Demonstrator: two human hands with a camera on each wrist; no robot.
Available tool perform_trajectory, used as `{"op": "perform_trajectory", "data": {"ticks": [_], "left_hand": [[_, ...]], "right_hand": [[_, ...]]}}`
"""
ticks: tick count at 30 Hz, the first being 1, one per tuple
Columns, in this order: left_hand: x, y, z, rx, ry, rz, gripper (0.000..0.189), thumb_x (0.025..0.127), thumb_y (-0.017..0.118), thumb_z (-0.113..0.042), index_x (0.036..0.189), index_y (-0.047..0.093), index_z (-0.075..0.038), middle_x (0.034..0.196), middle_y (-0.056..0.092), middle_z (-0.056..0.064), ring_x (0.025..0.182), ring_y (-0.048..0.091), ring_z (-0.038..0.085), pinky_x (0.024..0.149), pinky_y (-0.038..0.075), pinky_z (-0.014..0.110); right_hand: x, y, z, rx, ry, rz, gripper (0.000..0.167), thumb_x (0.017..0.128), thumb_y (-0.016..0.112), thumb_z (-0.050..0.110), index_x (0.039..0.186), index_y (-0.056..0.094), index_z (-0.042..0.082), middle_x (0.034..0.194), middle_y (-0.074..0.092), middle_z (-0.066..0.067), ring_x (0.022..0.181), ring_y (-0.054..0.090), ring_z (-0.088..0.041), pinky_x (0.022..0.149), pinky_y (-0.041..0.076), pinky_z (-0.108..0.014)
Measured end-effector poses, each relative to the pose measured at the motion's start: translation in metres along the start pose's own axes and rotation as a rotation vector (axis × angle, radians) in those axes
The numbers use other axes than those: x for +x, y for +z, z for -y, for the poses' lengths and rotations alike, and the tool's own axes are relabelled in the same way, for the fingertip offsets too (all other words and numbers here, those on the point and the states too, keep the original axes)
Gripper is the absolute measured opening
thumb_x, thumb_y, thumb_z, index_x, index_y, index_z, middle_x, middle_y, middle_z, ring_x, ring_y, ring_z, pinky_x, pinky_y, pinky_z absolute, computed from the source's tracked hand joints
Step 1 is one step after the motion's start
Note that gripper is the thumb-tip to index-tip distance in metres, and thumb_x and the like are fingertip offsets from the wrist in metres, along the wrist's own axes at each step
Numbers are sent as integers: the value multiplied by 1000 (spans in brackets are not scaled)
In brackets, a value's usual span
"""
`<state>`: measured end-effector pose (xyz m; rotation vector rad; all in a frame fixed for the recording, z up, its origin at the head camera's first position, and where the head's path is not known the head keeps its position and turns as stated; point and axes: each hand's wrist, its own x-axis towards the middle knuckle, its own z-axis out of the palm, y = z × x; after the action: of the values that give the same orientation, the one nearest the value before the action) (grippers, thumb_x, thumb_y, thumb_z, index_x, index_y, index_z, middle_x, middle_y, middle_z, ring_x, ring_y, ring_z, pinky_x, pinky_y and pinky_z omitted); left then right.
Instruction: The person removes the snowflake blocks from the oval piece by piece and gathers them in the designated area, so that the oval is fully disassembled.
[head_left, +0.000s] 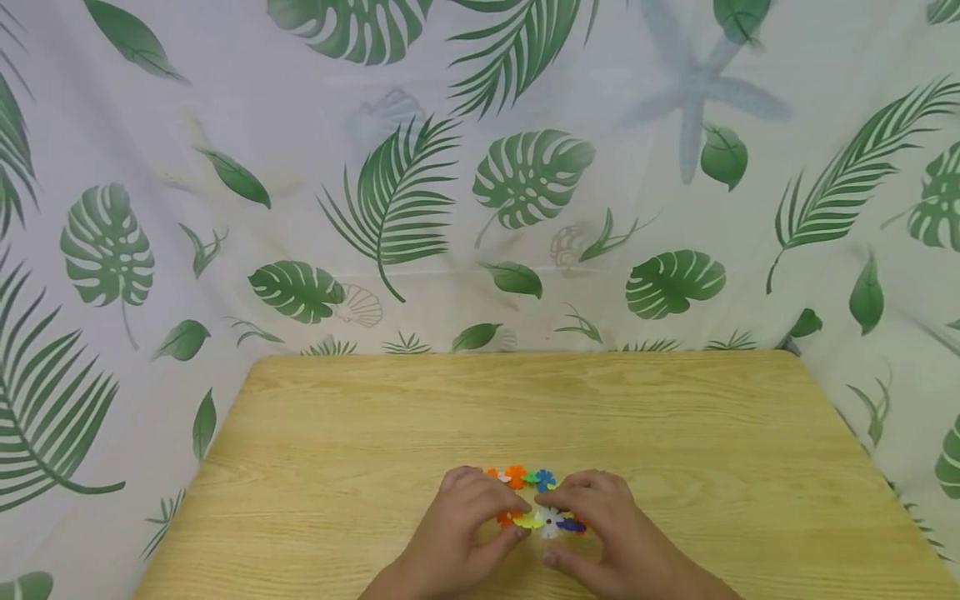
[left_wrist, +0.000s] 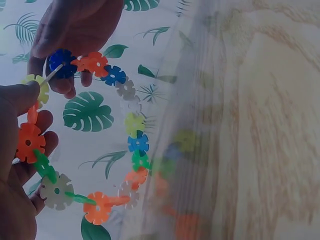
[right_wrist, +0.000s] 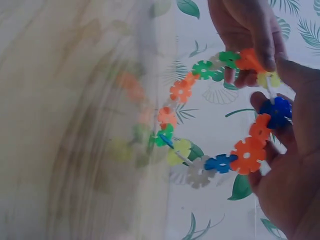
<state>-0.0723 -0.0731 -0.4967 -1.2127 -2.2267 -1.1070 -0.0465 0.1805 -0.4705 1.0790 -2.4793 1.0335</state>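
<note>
A closed loop of colourful plastic snowflake building discs [left_wrist: 97, 207] hangs between my two hands, its discs slotted into one another. My left hand [head_left: 465, 529] pinches a yellow disc [right_wrist: 273, 79] between thumb and fingers, with orange and green discs running along its palm. Opposite, my right hand [head_left: 618, 533] grips a dark blue disc [left_wrist: 62, 63], fingers behind it. Between these two sits a white disc [head_left: 550, 523], seen edge-on in both wrist views and bridging yellow and blue. The far side of the loop, with an orange disc [head_left: 515, 477] and a blue disc [head_left: 545, 479], is in neither hand.
Under the hands lies a light wood-grain table [head_left: 375, 433], its surface faintly mirroring the discs in the wrist views. A white cloth with green leaf prints [head_left: 420, 317] rises behind the table's far edge and along both sides.
</note>
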Motion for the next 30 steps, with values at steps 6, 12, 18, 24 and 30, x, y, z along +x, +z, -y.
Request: {"op": "perform_trajectory", "data": {"ticks": [6,12,18,24,30], "left_hand": [[3,2,-1,-59,-3,-39,11,99,74,-23,109,73,-25,110,71,-15,102,63,3,96,48,37],[5,4,-4,-73,5,-61,9,99,73,-23,108,76,-22,109,74,-8,103,65,3,95,49,35],[6,6,-6,-39,51,-104,10,96,75,-19,106,76,-20,109,75,-8,101,67,3,93,48,39],[0,5,-4,1,46,-166,12,94,77,-15,106,78,-18,108,76,-6,98,70,4,94,50,50],[-8,-7,2,-26,-9,-129,10,97,74,-17,106,76,-20,110,73,-8,104,68,8,100,44,58]], "right_hand": [[2,8,-5,-71,-172,-147,39,96,77,37,128,70,15,111,70,13,105,56,-13,97,33,-41],[5,7,-5,-72,-237,-224,36,103,66,39,127,71,12,111,72,10,103,57,-16,97,34,-41],[3,7,-6,-69,-272,-269,37,102,67,38,123,73,8,105,73,8,102,57,-20,97,33,-41],[-3,5,-8,-83,-256,-274,37,101,67,39,121,74,8,102,76,7,102,58,-21,102,31,-39],[-7,-11,-3,-30,-45,-168,34,93,79,35,123,74,19,101,69,18,111,52,-18,106,28,-34]]}}
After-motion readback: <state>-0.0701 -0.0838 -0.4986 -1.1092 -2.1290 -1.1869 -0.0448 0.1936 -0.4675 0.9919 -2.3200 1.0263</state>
